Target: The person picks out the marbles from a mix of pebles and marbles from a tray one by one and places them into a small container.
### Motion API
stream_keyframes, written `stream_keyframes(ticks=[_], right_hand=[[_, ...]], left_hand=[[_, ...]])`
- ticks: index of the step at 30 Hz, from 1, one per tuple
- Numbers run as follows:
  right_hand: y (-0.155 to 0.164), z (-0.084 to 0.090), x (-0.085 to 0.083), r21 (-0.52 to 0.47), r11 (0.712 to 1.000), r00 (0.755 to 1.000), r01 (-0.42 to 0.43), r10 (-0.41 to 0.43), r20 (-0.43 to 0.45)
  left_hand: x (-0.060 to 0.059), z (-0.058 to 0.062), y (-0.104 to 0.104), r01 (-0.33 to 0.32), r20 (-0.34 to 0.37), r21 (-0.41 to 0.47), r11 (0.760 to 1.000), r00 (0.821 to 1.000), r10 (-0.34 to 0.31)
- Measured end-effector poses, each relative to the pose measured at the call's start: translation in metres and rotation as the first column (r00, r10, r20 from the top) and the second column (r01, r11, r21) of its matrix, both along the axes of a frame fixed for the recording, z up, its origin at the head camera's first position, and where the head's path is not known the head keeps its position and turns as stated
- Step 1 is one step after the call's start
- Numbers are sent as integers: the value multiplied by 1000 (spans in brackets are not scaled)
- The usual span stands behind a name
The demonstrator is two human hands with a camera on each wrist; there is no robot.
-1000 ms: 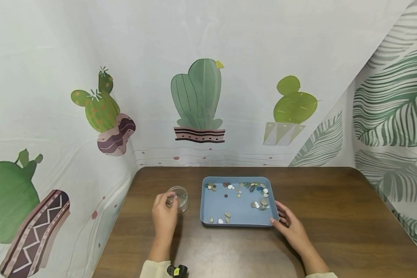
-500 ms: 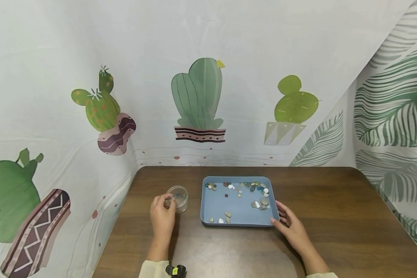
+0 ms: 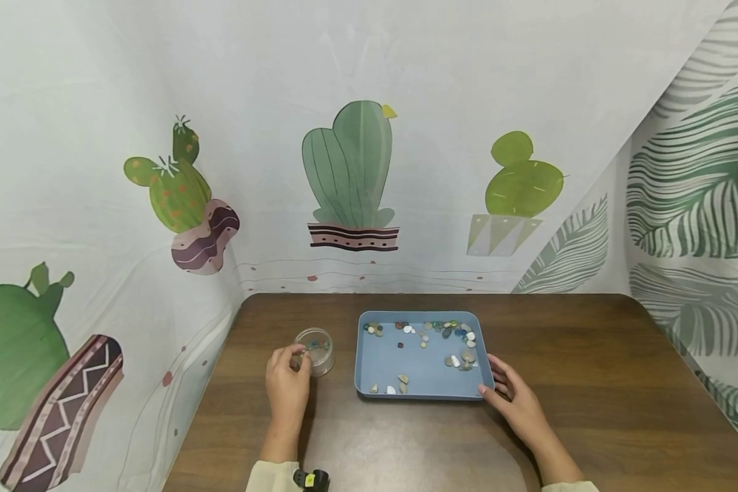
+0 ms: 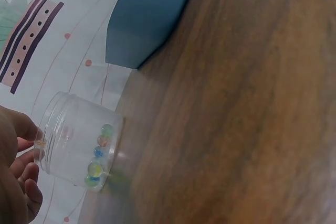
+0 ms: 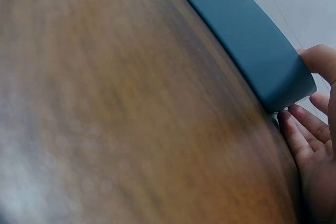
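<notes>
Makeshift recording booth, cactus-print fabric backdrop [image 3: 350, 171] draped round a wooden table [image 3: 590, 383]

Clear jar [image 3: 316, 350] upright left of blue tray [image 3: 378, 362], few marbles [image 4: 98, 153] inside; pebbles [image 3: 443, 334] mostly along tray's far edge.

Your tabletop [image 3: 590, 383] is dark wood-grain with a smooth, faintly glossy finish that catches a soft sheen near you. The tray [image 3: 381, 365] looks like matt blue plastic. The jar [image 4: 73, 135] is clear, smooth plastic or glass; you cannot tell which. Glossy glass-like marbles [image 4: 97, 153] sit inside. The backdrop [image 3: 406, 82] is printed matt cloth.
</notes>
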State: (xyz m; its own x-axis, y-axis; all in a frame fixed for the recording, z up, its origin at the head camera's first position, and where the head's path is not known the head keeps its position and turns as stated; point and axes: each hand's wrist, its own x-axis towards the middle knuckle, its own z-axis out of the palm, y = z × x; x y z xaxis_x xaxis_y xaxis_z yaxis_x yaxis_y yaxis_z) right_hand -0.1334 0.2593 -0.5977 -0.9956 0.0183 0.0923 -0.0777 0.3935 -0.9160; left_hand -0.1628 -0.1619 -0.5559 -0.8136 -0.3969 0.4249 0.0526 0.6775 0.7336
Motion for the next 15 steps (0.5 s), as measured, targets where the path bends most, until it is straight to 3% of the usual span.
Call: stream_keyframes(ticks=[15], right_hand=[[1, 1, -1, 8, 1000, 1000, 0, 0, 21]], left_hand=[[2, -2, 1, 5, -21, -10, 1000, 1000, -5]])
